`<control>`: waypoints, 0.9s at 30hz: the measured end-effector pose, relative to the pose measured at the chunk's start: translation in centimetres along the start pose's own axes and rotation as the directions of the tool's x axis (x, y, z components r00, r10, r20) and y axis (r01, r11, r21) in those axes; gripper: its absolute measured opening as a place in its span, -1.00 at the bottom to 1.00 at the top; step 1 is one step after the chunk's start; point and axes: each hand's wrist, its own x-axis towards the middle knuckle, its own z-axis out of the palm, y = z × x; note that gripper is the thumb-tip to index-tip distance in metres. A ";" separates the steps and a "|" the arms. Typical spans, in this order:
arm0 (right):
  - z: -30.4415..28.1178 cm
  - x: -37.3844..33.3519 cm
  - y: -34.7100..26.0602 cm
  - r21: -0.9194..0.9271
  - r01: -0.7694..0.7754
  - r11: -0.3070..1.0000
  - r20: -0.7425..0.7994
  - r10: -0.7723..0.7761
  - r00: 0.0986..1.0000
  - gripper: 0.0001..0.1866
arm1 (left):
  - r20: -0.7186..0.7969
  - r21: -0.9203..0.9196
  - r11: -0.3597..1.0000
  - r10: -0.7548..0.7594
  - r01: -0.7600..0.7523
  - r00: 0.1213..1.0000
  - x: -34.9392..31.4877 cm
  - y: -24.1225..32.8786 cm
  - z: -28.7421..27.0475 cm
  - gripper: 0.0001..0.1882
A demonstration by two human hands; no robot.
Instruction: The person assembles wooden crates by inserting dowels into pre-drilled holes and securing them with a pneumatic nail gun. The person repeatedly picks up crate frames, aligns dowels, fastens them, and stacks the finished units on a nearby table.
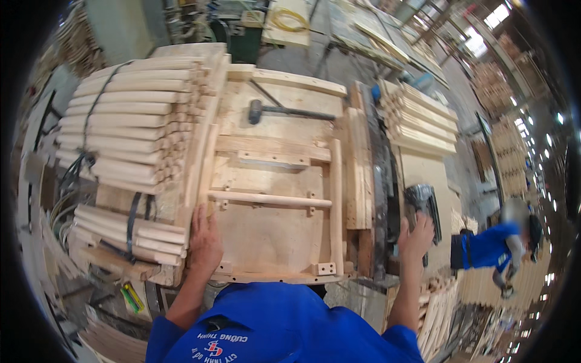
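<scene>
While my left hand (204,239) lies flat and open against the lower end of the left wooden rail (204,175), my right hand (416,235) reaches out to the side and rests on the dark nail gun (423,209); whether my fingers have closed around it I cannot tell. My two hands are well apart, one at each side of the plywood jig board (272,224). On that board I count three loose chair parts: two long rails, left and right (336,193), and one round rung (269,199) lying across between them. One black mallet (284,111) lies at the far end of the board. To my left sit two strapped bundles of turned sticks, a big one (127,121) and a smaller one (130,233) nearer me. One stack of flat slats (423,121) stands to the right. A person in blue (490,249) works beyond it.
</scene>
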 end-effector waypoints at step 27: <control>-8.2 -14.8 -11.2 0.853 -0.475 0.214 0.484 0.012 0.875 -0.42 | -0.210 -0.612 0.791 -0.184 0.018 0.960 -8.8 12.0 -8.9 -0.08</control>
